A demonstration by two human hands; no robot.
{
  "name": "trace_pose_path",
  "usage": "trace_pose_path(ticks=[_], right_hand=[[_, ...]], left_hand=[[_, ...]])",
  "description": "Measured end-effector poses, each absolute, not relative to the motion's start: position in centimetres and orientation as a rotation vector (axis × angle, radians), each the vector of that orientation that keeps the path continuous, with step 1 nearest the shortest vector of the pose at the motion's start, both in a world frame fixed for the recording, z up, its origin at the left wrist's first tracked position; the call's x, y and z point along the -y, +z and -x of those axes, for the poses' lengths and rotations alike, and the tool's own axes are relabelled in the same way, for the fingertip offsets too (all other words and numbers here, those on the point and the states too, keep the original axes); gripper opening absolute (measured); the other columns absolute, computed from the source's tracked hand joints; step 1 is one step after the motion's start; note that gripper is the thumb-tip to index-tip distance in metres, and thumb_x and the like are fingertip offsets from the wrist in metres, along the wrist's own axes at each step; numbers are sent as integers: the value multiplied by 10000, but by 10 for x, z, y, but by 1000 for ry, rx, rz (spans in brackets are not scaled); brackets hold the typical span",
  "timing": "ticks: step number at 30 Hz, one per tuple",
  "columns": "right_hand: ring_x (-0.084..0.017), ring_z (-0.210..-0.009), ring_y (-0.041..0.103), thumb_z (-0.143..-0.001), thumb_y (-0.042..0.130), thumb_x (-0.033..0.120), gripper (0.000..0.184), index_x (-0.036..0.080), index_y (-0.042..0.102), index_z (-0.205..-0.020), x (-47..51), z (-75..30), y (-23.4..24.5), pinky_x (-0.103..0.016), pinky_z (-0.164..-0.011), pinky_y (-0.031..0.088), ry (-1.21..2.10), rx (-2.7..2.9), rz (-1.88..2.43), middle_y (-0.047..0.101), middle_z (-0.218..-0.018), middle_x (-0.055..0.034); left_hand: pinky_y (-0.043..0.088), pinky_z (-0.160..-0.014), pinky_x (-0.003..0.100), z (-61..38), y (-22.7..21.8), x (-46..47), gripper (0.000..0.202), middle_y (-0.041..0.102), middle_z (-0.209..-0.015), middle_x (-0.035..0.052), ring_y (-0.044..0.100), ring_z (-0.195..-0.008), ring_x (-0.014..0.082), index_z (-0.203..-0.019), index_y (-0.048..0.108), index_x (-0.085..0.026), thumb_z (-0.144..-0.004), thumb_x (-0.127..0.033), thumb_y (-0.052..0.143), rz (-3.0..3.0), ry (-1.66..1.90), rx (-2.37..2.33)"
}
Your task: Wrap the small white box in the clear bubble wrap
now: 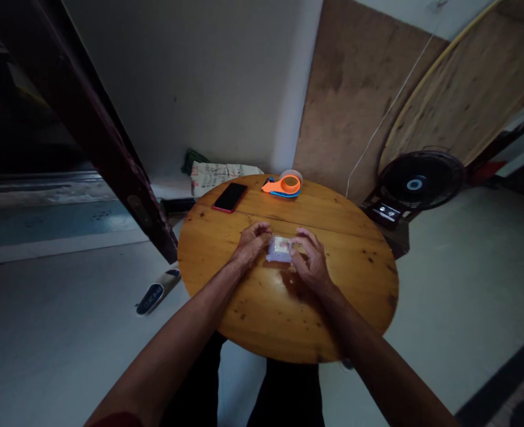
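From where I stand, the round table (351, 255) lies beneath the fingers of both hands and extends past them on every side. The fan (415, 181) stands off the table, beyond the fingers and to their right. A printed bag (221, 173) lies past the table's far edge, ahead and left of the fingers. Left hand (252, 244): fingers curled inward, thumb close to them; whether they pinch, I cannot tell. Right hand (312, 261): fingers bent and somewhat apart, thumb at the packet's right edge; a firm grip cannot be confirmed. The tape dispenser (283, 186), orange and blue, sits directly beyond the fingertips. The phone (230, 197), screen dark, lies beyond the left fingers, leftward. The packet (280, 251), clear-wrapped, is between both hands' fingers, over the table.
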State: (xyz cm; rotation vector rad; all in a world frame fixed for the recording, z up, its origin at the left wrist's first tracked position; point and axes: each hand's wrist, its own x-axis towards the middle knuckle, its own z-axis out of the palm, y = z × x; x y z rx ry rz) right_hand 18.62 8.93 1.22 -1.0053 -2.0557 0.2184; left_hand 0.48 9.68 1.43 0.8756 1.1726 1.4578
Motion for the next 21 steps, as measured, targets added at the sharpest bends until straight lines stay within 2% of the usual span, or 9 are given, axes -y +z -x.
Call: trace_pose_path(ticks=[9,21], right_hand=[[-251,-1147,545,-868,517,297,250,221,674,-1047,-92,-187,8,-441,-981,418,176,2085,964,514,-1326,-95],[-257,-1205,505,-875,502,300,198,205,630,-992,-91,-186,12,-444,-1002,388,221,2039,991,544,-1280,-109]], left_hand=[[427,-645,217,-6,15,-97,293,630,-817,17,537,-671,94,-870,623,-150,-578,-161,643,-879,1448,-1179],[426,-629,204,-6,10,-98,281,615,-751,-11,542,-659,93,-852,629,-145,-573,-164,663,-927,1465,-1184]])
